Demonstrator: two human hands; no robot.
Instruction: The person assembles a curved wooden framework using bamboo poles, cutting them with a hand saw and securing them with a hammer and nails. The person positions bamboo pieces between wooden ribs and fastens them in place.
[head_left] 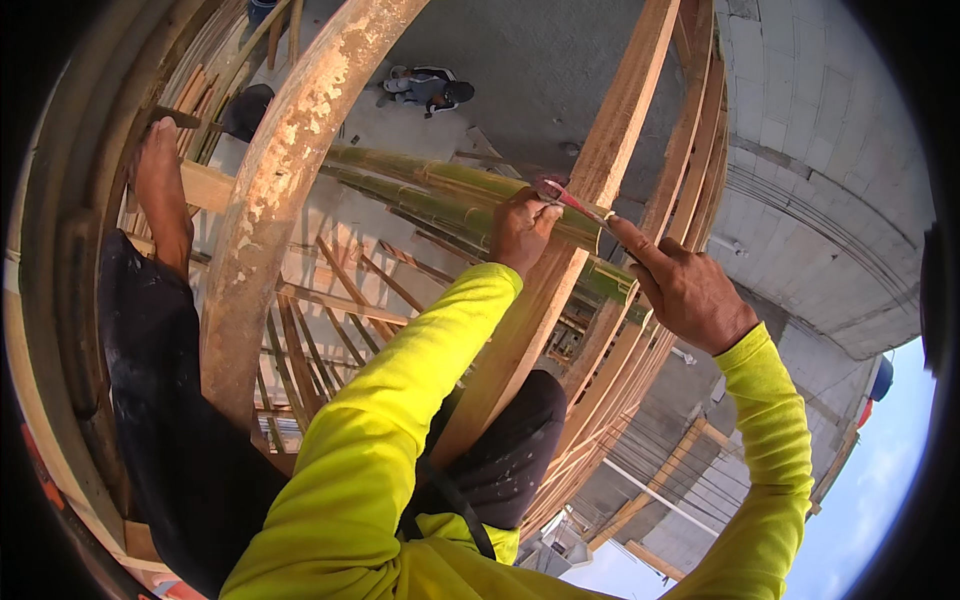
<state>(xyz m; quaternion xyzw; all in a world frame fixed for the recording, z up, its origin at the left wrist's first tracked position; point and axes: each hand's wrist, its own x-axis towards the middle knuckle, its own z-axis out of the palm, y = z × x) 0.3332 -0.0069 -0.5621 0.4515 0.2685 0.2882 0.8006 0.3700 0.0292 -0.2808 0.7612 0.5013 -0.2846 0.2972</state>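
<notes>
A narrow red-and-grey tool spans between my hands over a timber post, its exact kind too small to tell. My left hand is closed at the tool's left end, against green bamboo poles; what its fingers pinch is hidden. My right hand is curled round the tool's other end, index finger stretched along it and thumb below. The bamboo poles lie across the squared timber post, their cut ends poking out under my right hand.
A thick, flaking curved pole rises at left, beside my bare foot. More timbers run along the right, near a grey block wall. Far below, a person is on the concrete floor. Loose sticks lie beneath.
</notes>
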